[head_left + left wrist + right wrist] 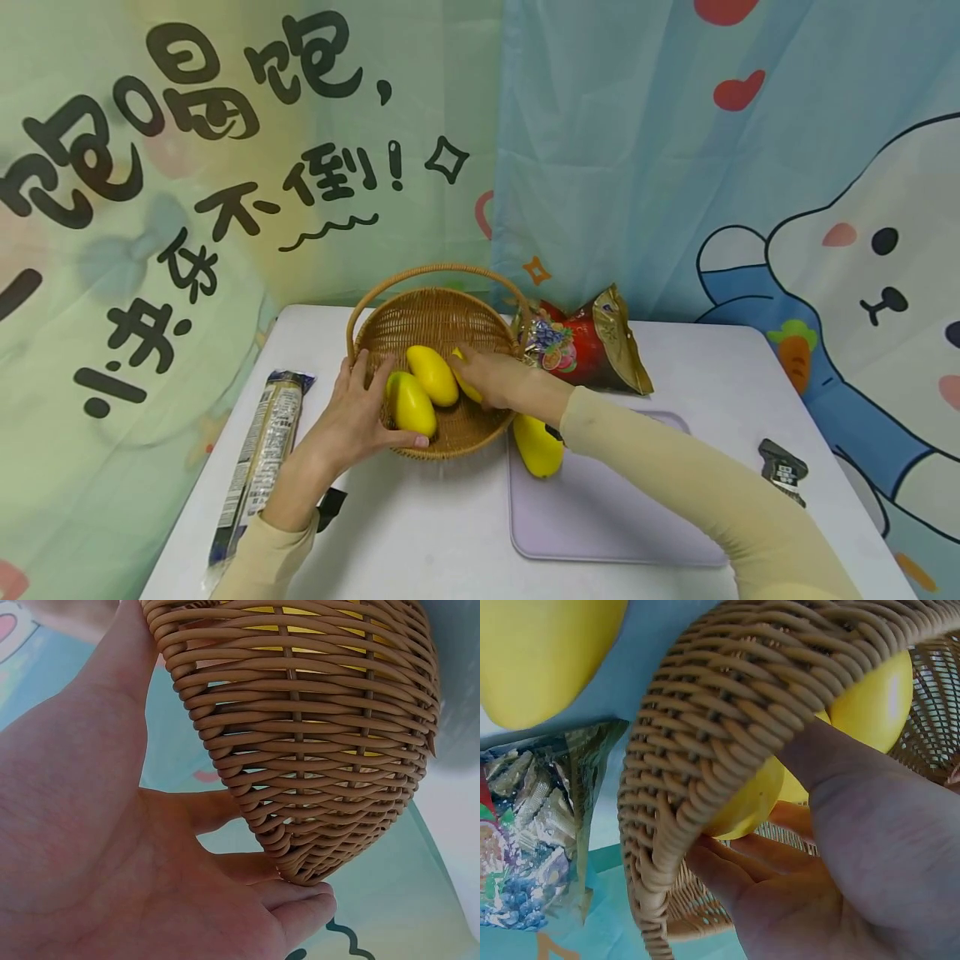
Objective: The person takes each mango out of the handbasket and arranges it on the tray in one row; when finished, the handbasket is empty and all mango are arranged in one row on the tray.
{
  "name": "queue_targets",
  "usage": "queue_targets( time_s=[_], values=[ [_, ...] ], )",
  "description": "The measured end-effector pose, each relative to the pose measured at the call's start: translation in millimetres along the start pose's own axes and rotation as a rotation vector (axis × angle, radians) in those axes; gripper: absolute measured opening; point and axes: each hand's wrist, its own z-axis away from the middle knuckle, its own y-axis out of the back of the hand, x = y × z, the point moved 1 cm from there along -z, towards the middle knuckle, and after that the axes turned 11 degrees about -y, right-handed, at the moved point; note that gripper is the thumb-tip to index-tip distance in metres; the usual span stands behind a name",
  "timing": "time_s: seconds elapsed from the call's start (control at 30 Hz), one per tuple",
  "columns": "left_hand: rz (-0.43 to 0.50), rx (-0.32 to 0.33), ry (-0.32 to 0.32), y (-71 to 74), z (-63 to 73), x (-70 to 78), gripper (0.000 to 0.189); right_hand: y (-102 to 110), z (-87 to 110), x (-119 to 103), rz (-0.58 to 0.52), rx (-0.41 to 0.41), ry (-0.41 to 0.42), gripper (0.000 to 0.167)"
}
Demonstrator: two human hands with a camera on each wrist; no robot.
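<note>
A brown wicker basket (pixel 459 435) with a hoop handle stands toward the back of the table, its opening tipped to the front. My left hand (pixel 362 421) grips its left rim, thumb by the front edge and fingers spread along the side; the left wrist view shows fingertips behind the weave (pixel 322 757). Inside the basket, my right hand (pixel 495 379) holds a yellow mango (pixel 751 802), which the hand partly covers. Two more mangoes (pixel 411 406) lie together left of it. Outside, another mango (pixel 538 447) rests by the basket's right side, partly behind the right sleeve.
Under the outside mango lies a pale purple board (pixel 600 508). A red and gold snack bag (pixel 581 342) stands right behind the basket. Along the left table edge lies a long plastic-wrapped pack (pixel 273 442). A small dark packet (pixel 783 471) sits far right.
</note>
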Motion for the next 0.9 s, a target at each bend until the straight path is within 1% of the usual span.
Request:
queue_targets(
  time_s=[0.2,0.33,0.57,0.67,0.9],
  values=[
    [-0.002,-0.010,0.009,-0.2,-0.1,-0.7,0.121,8,2.4,8,-0.071,-0.005,0.009,0.092],
    [0.010,-0.022,0.013,0.0,-0.2,-0.9,0.121,15,10.9,13,-0.132,0.014,0.021,0.093],
    [0.012,-0.018,0.011,1.0,-0.4,-2.9,0.120,27,36.6,18,-0.218,0.062,0.066,0.091],
    [0.019,-0.026,0.014,1.1,-0.1,-3.7,0.120,31,49.6,21,-0.264,0.086,0.087,0.092],
    [0.028,-0.029,0.016,1.6,0.4,-3.5,0.120,38,82.1,28,-0.335,0.171,0.092,0.093]
  ],
)
